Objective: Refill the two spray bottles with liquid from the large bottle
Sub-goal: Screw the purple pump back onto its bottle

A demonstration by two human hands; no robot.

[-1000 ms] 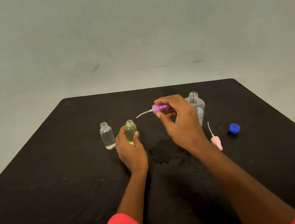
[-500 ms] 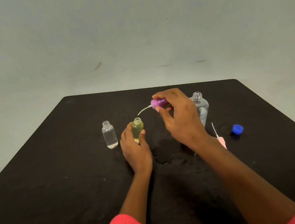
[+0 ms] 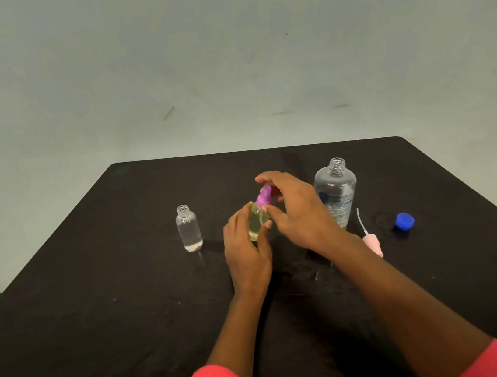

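A small bottle of yellow liquid [image 3: 257, 225] stands mid-table, gripped low by my left hand [image 3: 246, 249]. My right hand [image 3: 298, 210] pinches the purple spray cap [image 3: 264, 195] right on top of this bottle's neck; its dip tube shows inside the liquid. To the left stands a small clear bottle [image 3: 188, 228], uncapped, with a little liquid at the bottom. The large clear bottle [image 3: 337, 191] stands open to the right, partly behind my right hand. A pink spray cap [image 3: 371, 243] with its tube lies near my right wrist. The blue cap [image 3: 404, 220] lies further right.
The black table [image 3: 97, 305] has a wet patch [image 3: 303, 267] under my right forearm. A pale wall rises behind the table's far edge.
My right hand has brought the purple spray cap down from above and tipped it upright, so that its tube now sits inside the yellow bottle. My left hand still holds the bottle.
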